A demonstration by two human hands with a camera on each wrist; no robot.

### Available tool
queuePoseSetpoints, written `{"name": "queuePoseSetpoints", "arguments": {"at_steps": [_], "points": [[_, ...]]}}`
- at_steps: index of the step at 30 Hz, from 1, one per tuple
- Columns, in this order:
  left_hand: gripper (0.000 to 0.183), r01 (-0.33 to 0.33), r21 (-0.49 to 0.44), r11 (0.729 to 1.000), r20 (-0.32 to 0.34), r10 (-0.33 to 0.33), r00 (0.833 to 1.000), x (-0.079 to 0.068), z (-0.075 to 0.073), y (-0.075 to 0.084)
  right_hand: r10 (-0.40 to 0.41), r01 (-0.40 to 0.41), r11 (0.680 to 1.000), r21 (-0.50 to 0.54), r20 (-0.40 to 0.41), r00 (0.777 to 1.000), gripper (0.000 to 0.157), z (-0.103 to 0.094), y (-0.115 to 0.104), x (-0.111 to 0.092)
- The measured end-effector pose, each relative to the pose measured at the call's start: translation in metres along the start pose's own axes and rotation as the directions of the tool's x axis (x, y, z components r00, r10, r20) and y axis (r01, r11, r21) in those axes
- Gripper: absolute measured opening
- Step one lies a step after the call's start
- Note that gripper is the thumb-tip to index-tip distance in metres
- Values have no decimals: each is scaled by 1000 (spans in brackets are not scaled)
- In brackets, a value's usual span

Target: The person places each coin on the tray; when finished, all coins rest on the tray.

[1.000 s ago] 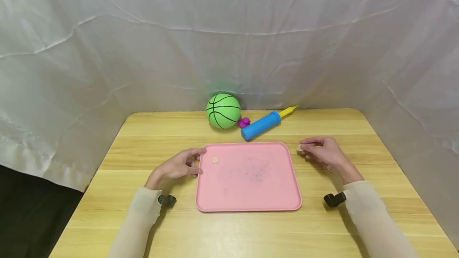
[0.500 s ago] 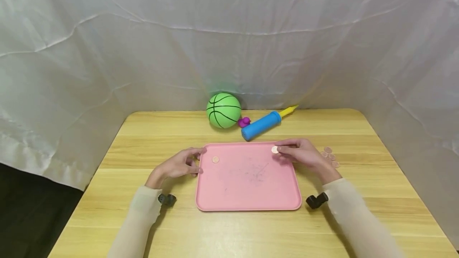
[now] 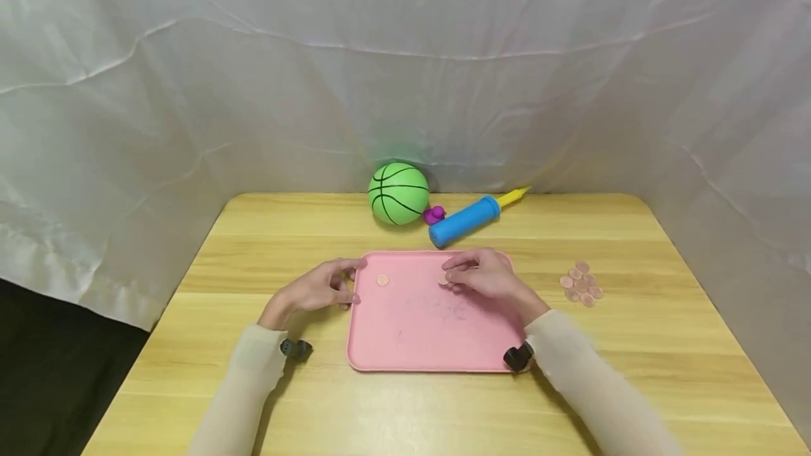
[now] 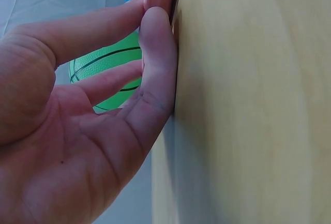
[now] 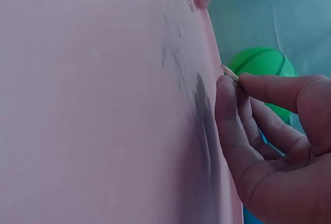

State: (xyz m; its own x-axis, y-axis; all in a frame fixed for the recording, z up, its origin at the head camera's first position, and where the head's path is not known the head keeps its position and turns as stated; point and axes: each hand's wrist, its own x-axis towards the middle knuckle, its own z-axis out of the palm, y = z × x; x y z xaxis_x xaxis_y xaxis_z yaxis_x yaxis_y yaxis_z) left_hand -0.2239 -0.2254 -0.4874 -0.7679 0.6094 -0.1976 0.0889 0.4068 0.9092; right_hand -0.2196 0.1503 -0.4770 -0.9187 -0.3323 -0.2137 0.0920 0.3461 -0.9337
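Note:
My right hand (image 3: pixel 488 277) pinches a copper-coloured coin (image 5: pixel 229 73) between thumb and fingertip, held over the upper middle of the pink tray (image 3: pixel 412 343). The right wrist view has the coin edge-on, its shadow falling on the tray below. Another coin (image 3: pixel 383 280) lies flat near the tray's upper left corner. At the tray's left side, my left hand (image 3: pixel 313 288) holds the rim, with thumb and fingers curled at the edge. The left wrist view shows those fingertips (image 4: pixel 155 25) against the pink rim.
Several more coins (image 3: pixel 581 286) lie grouped on the wooden table (image 3: pixel 405 414) right of the tray. Behind the tray are a green ball (image 3: pixel 398 193), a purple rubber duck (image 3: pixel 434 214) and a blue hand pump (image 3: pixel 465 221) with a yellow nozzle. A pale curtain (image 3: pixel 405 90) surrounds the back and sides.
My right hand has carried the coin leftward from beside the tray to over its upper middle, uncovering the coin group on the right. The left hand stays at the rim.

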Motion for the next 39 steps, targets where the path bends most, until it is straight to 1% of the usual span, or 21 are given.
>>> {"name": "queuePoseSetpoints", "arguments": {"at_steps": [2,4,8,11,16,19,23,26,34,39], "points": [[78,6,-4,1000,5,-6,1000,0,0,-1,-4,4,1000,9,8,1000,29,9,-2,4],[78,7,-7,1000,10,-7,1000,1,0,-1,-7,7,999,39,19,1000,28,17,-5,10],[79,6,-13,1000,14,-5,1000,1,0,-2,-22,23,998,62,-4,1000,26,31,-8,24],[79,0,-8,1000,15,0,1000,1,-1,-1,-33,34,998,56,-19,999,25,40,-12,34],[80,-2,-1,1000,13,2,1000,0,-1,0,-34,34,998,58,5,999,24,57,-20,42],[80,3,-5,1000,12,-3,1000,0,-1,0,-32,32,999,24,8,999,23,64,-22,45],[79,8,-11,1000,13,-8,1000,0,0,0,-41,40,997,-62,-18,999,19,69,-23,47],[79,11,-8,1000,12,-11,1000,0,0,0,-48,44,994,-105,-32,998,16,70,-23,48],[79,13,3,1000,9,-13,1000,1,0,0,-73,66,988,-143,-50,996,13,74,-22,49],[79,12,1,1000,16,-12,1000,0,0,1,-66,57,989,-138,-58,996,13,70,-21,44]]}}
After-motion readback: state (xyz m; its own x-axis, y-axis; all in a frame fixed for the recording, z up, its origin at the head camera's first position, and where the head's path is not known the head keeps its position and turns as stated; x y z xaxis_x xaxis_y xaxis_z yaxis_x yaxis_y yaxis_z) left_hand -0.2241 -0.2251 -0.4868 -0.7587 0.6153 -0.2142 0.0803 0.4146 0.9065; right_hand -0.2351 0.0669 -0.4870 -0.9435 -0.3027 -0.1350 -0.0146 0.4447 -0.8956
